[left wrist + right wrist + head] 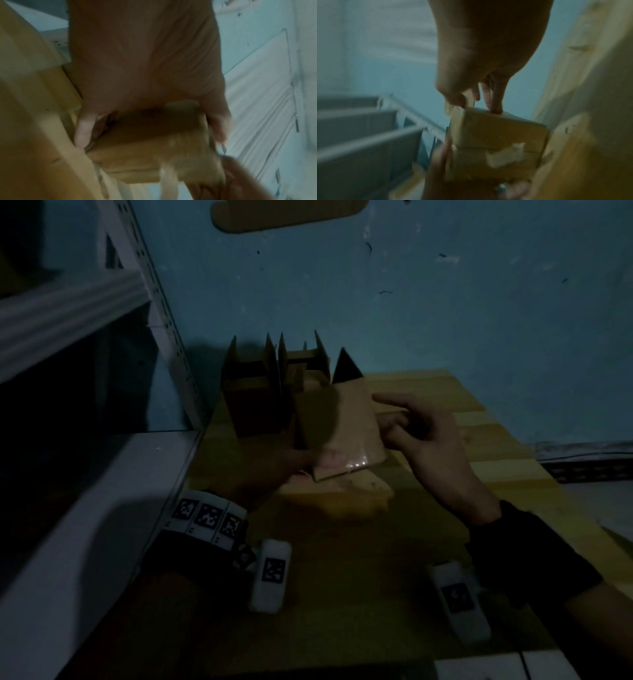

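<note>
A small brown cardboard box point(342, 433) is held above the wooden table point(445, 405) by both hands. My left hand point(284, 465) grips its lower left end. In the left wrist view the thumb point(84, 128) lies on one side of the box point(154, 142) and the fingers point(217, 121) on the other. My right hand point(400, 422) is at the box's right edge with the index finger stretched out. In the right wrist view its fingertips point(496, 102) pinch the top edge of the box point(496, 142), which has a torn pale patch on its face. All views are dim and blurred.
Two open cardboard boxes point(253, 392) point(305, 368) stand with flaps up behind the held one. A flat piece of cardboard point(335, 498) lies under it. A white metal rack point(85, 302) stands at the left. Two white marker blocks point(270, 575) point(459, 601) lie near the front.
</note>
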{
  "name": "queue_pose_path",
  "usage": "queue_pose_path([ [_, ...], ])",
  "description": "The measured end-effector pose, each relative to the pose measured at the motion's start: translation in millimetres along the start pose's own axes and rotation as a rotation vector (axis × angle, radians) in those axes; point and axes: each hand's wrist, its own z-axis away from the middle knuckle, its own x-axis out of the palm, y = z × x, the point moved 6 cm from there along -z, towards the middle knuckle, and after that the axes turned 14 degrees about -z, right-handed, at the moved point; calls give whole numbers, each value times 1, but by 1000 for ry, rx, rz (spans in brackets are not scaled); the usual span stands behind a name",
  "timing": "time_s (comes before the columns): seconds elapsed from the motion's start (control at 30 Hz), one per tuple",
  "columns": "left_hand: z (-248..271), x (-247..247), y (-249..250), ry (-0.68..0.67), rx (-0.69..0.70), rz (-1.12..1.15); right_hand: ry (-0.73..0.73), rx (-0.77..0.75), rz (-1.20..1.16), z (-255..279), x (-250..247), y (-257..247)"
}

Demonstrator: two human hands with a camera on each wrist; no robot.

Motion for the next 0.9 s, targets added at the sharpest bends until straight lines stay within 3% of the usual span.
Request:
queue_pose_path([
  [0.2, -2, -3, 0, 121, -73, 14, -157, 85, -102, 11, 20, 2],
  [0.37, 3, 5, 6, 3, -52, -69, -162, 100, -64, 14, 17, 2],
  [0.5, 5, -9, 1, 22, -80, -17, -124, 110, -85, 10, 9, 3],
  [0.6, 11, -18, 2, -78, -50, -126, -113, 100, -117, 7, 1, 1],
  [0.73, 14, -35, -3, 47, -6, -34, -98, 97, -134, 6, -5, 2],
  [0.9, 9, -42, -4, 242, 49, -159, -110, 98, -154, 6, -2, 3],
])
